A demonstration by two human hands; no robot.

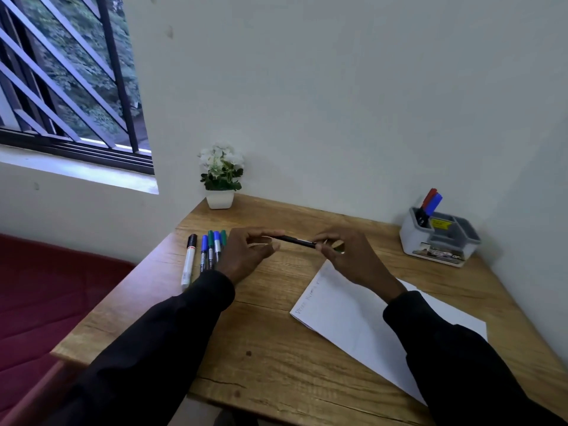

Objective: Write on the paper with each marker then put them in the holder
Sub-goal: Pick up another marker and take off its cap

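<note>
Both hands, left (246,250) and right (347,256), pinch the dark marker (296,240), hiding its ends.

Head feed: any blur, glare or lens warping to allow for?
Head view: dim, bluish, lit from the window at left; no glare on the paper, its writing too faint to read; left hand, right hand and the black marker they hold look slightly soft; the wide lens bows the window bars and table edge.

The paper (353,321) is white, the holder (412,238) grey, the table (261,333) brown wood-grain.
</note>
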